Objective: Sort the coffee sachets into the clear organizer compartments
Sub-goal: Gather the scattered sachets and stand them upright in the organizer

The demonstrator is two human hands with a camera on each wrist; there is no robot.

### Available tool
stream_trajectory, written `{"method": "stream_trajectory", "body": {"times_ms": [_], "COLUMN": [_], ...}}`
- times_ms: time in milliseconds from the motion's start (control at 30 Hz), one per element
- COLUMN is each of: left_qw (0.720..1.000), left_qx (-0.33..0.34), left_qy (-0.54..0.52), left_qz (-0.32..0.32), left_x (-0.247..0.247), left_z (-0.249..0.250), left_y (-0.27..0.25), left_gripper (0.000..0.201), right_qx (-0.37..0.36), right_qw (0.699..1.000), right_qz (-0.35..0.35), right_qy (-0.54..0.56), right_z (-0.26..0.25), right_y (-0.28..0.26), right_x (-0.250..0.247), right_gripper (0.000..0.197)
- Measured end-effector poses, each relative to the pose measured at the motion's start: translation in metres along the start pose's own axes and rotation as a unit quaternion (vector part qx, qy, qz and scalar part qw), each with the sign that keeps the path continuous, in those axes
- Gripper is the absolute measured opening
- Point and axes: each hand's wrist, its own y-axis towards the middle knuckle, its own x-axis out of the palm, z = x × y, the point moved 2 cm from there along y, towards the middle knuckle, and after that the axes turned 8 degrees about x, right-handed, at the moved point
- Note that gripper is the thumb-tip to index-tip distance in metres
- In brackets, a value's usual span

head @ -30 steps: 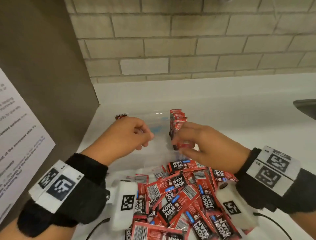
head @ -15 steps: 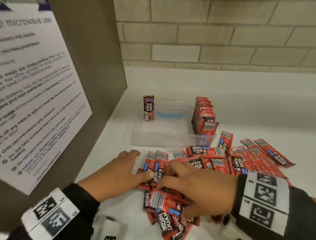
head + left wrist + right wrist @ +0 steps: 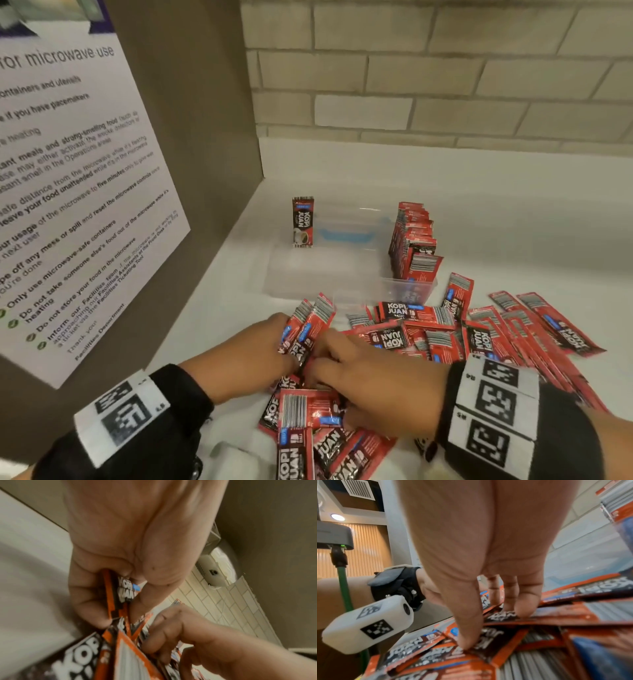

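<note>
A heap of red Kopi Juan coffee sachets (image 3: 442,339) lies on the white counter in front of the clear organizer (image 3: 329,274). The organizer's right compartment holds an upright row of sachets (image 3: 412,240); one sachet (image 3: 302,222) stands at its back left. My left hand (image 3: 253,346) grips two sachets (image 3: 308,325) standing on end, seen between thumb and fingers (image 3: 123,592) in the left wrist view. My right hand (image 3: 373,377) lies on the heap beside it, its straight fingers (image 3: 522,601) and thumb pressing down on loose sachets (image 3: 501,616).
A brown side panel with a printed microwave notice (image 3: 68,192) stands close on the left. A pale brick wall (image 3: 445,68) runs behind the counter (image 3: 513,212). More sachets (image 3: 548,322) fan out to the right of the heap.
Both hands came back from the organizer to the heap. Since half a second ago the left hand has lifted two sachets upright, and the right hand has shifted slightly among the loose ones.
</note>
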Motion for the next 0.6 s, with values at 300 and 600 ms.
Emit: {"method": "stream_trajectory", "body": {"times_ms": [300, 600], "left_qw": [0.982, 0.948], "left_qx": [-0.073, 0.005], "left_qy": [-0.163, -0.278], "left_qz": [0.066, 0.154], "left_x": [-0.019, -0.042], "left_z": [-0.02, -0.007], "left_y": [-0.016, -0.014], "left_gripper": [0.021, 0.034], "right_qx": [0.034, 0.089], "right_qw": [0.999, 0.889], "right_qz": [0.016, 0.144], "right_qy": [0.021, 0.425], "right_z": [0.013, 0.041], "right_y": [-0.002, -0.003], "right_x": [-0.012, -0.036], "right_gripper": [0.038, 0.01]}}
